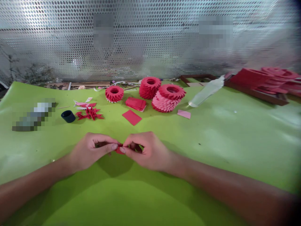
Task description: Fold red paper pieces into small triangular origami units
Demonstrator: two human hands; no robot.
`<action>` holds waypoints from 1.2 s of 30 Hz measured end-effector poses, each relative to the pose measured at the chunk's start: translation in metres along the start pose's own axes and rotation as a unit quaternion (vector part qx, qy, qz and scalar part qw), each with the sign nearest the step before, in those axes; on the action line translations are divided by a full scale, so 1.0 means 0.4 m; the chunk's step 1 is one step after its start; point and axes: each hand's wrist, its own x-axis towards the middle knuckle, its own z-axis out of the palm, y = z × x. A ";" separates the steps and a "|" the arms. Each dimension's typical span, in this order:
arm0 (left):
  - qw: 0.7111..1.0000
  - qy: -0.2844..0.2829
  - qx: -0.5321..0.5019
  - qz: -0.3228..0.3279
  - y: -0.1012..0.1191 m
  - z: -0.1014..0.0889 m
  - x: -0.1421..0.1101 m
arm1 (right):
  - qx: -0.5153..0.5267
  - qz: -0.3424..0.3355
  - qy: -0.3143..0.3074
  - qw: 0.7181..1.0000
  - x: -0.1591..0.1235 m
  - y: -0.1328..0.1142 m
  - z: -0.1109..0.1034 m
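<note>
Between my two hands is a small red piece of paper (119, 149), pinched from both sides; most of it is hidden by fingers. My left hand (88, 150) grips its left end between thumb and fingertips. On the other end, my right hand (148, 150) is closed in a similar pinch. Just beyond the hands lies a single red paper rectangle (132, 117), with a stack of red paper (135, 103) behind it. Folded red paper pieces (91, 113) form a loose pile beyond my left hand, beside a dark round cap (68, 116).
Rings of folded paper stand at the back: a small red one (114, 94), a red stack (150, 88) and a pink-and-red stack (168, 98). A pink paper slip (184, 114) and a whitish tube (207, 91) lie to the right. Red pieces fill a brown tray (258, 94).
</note>
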 end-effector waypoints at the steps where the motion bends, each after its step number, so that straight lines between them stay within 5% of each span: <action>1: 1.000 -0.003 -0.004 0.001 0.000 0.000 0.000 | 0.000 0.003 0.002 1.000 0.001 0.000 0.000; 19: 0.999 0.027 -0.015 -0.012 -0.002 0.010 0.007 | 0.014 0.033 0.030 0.999 0.009 -0.007 0.002; 36: 0.995 0.071 0.034 0.058 0.014 0.010 -0.003 | -0.036 -0.042 0.059 0.997 0.012 0.000 -0.002</action>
